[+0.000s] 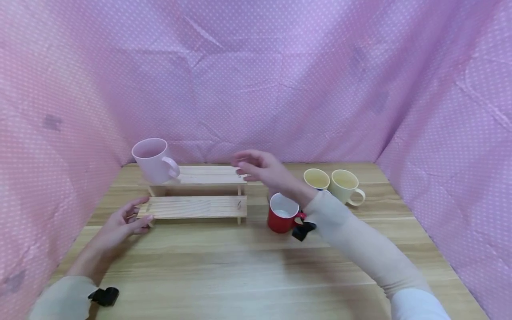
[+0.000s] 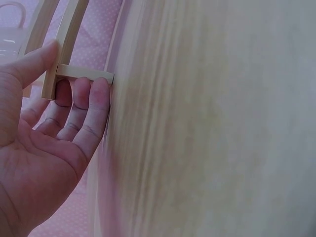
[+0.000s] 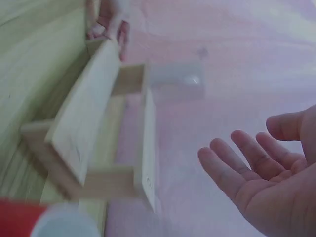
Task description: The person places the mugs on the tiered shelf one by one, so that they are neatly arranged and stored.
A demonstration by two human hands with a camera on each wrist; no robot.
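Observation:
A two-tier wooden rack (image 1: 196,207) stands on the table, left of centre in the head view. My left hand (image 1: 120,224) grips the left end of its lower board, thumb on top; the left wrist view shows the fingers (image 2: 94,106) against the rack's side support. On the left of the upper board sits a pale pink mug (image 1: 154,162), handle to the right. In the air near the upper board's right end is my right hand (image 1: 266,169), holding nothing, its fingers loosely bent. Below its wrist, a red mug (image 1: 280,221) with a white inside stands on the table.
Two yellow mugs stand at the back right: one (image 1: 316,178) partly hidden behind my right forearm, the other (image 1: 344,186) with its handle to the right. A blue rim beside them is mostly covered. Pink dotted cloth (image 1: 256,89) hangs around the wooden table (image 1: 224,275).

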